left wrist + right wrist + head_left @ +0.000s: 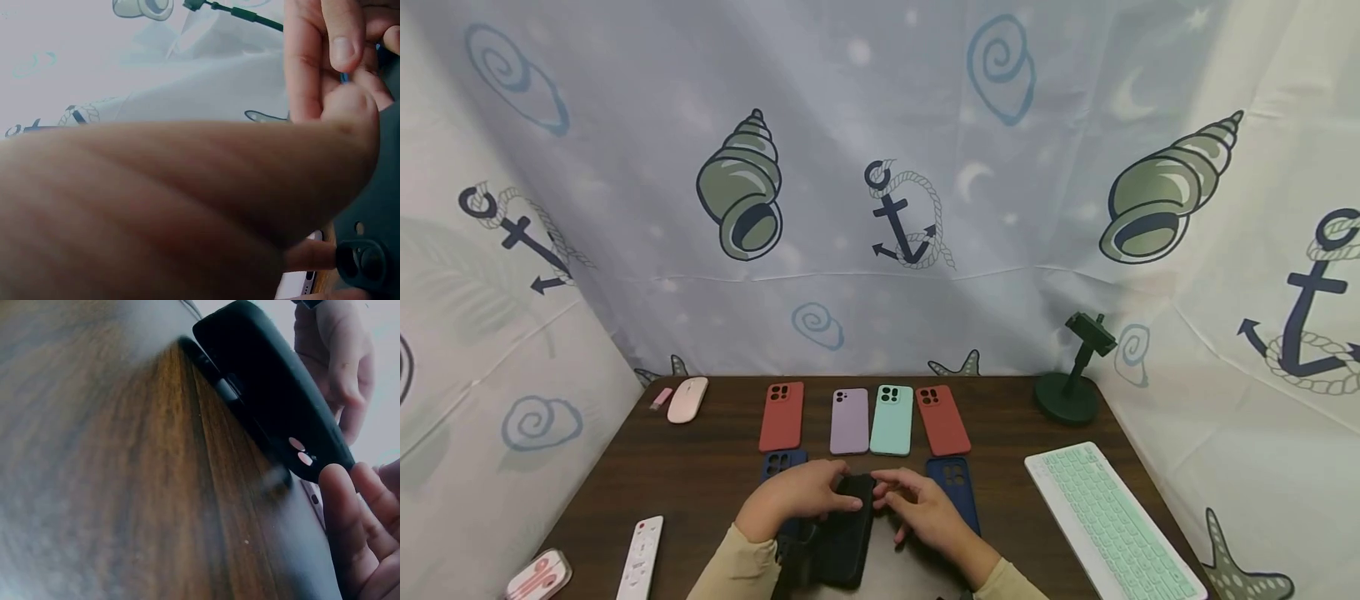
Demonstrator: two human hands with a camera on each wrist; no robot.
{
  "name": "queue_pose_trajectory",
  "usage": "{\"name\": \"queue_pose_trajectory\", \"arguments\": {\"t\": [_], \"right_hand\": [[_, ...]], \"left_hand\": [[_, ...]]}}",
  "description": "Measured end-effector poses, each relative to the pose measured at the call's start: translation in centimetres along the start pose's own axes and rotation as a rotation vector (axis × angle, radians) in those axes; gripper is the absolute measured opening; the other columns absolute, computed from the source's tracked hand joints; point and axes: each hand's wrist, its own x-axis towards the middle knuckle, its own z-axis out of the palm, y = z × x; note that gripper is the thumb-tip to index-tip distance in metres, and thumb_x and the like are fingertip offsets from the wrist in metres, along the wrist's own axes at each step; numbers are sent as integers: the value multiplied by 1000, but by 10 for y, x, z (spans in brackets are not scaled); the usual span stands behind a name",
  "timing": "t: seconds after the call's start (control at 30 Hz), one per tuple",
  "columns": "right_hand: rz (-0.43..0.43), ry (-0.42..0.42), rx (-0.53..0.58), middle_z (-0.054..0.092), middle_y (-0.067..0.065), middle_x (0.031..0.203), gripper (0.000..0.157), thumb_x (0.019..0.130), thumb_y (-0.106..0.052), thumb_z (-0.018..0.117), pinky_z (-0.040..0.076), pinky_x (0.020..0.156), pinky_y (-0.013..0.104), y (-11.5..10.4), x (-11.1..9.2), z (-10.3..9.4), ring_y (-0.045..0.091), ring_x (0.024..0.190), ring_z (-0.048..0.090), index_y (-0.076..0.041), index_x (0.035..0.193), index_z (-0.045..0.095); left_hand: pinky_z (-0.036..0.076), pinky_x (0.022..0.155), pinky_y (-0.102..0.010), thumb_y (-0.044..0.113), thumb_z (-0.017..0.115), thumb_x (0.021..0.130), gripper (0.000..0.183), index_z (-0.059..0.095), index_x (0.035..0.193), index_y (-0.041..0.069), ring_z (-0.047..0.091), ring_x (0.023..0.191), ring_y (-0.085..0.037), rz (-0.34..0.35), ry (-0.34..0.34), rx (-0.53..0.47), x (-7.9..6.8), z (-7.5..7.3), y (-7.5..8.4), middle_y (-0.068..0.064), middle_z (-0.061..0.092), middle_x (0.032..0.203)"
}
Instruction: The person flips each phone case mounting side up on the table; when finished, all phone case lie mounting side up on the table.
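"Three views: what does each add?"

"The head view alone takes in the wider wooden tabletop [715, 479]: two red cases [782, 417], a lilac case [849, 421] and a mint case [892, 421] in a row beyond the hands, with a blue case [955, 487] on each side of them. The left wrist view adds a dark camera ring [362, 262], which the left hand [799, 496] covers from above. The right wrist view, low down, shows two pinkish oval holes [297, 444] near one end."

"And the thing being held?"

"A black phone case [847, 537] — dark all over, with rounded corners — at the near middle of the tabletop, between the hands. Whether a phone sits inside, I cannot tell."

"Which way does it lie?"

"Its long axis runs from near to far, the far end leaning slightly right. The ring end points away from the person, towards the patterned cloth [820, 208]."

"The fingers?"

"The left thumb lies across the case, pinching it with fingers at the far edge. The right hand [921, 510] pinches the far right corner — whether its other fingers touch, I cannot tell."
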Motion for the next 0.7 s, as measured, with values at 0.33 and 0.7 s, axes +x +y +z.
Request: {"name": "queue_pose_trajectory", "arguments": {"t": [0.33, 0.7], "right_hand": [[-55, -29, 27, 72, 18, 120, 31, 104, -10, 56, 59, 54, 44, 1, -3, 0, 47, 101, 68, -17, 132, 64], [-131, -42, 83, 66, 16, 129, 27, 104, -5, 53, 57, 51, 47, 1, 0, 2, 47, 104, 69, -8, 126, 67]], "left_hand": [[52, 78, -46, 64, 73, 83, 82, 45, 149, 24, 65, 96, -21, -1, -11, 79, -2, 4, 4, -11, 61, 127], [53, 77, -49, 61, 76, 82, 82, 38, 152, 39, 67, 94, -22, 29, -25, 94, -4, 5, 7, -25, 52, 140]]}}
